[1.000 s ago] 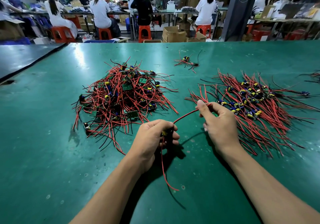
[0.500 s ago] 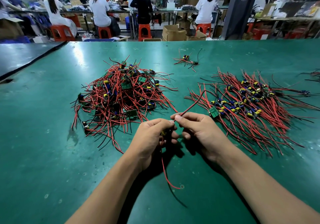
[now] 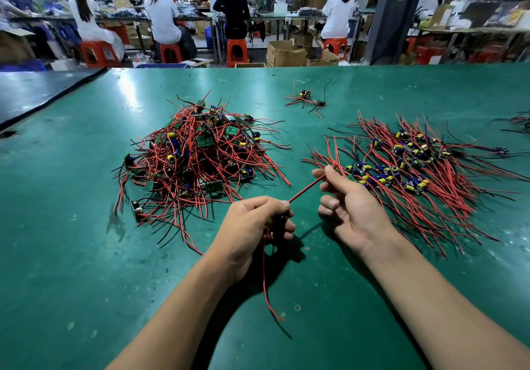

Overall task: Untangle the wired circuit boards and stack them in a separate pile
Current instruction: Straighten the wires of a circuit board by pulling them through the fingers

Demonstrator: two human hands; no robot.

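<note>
A tangled heap of wired circuit boards with red and black leads lies left of centre on the green table. To the right, a sorted pile of boards lies with its wires fanned out. My left hand grips one small board, mostly hidden in the fist, with a red lead and a black lead hanging below it. My right hand pinches that board's other red wire between thumb and forefinger, stretched straight between both hands. The right hand sits at the near left edge of the sorted pile.
A small loose cluster of boards lies further back near the table's middle. More wires poke in at the right edge. A dark mat borders the table at left. Several seated workers are at benches beyond the far edge.
My right hand has slid along the red wire away from the left hand, up and to the right, pulling the wire straight. The left hand holds its board in the same spot.
</note>
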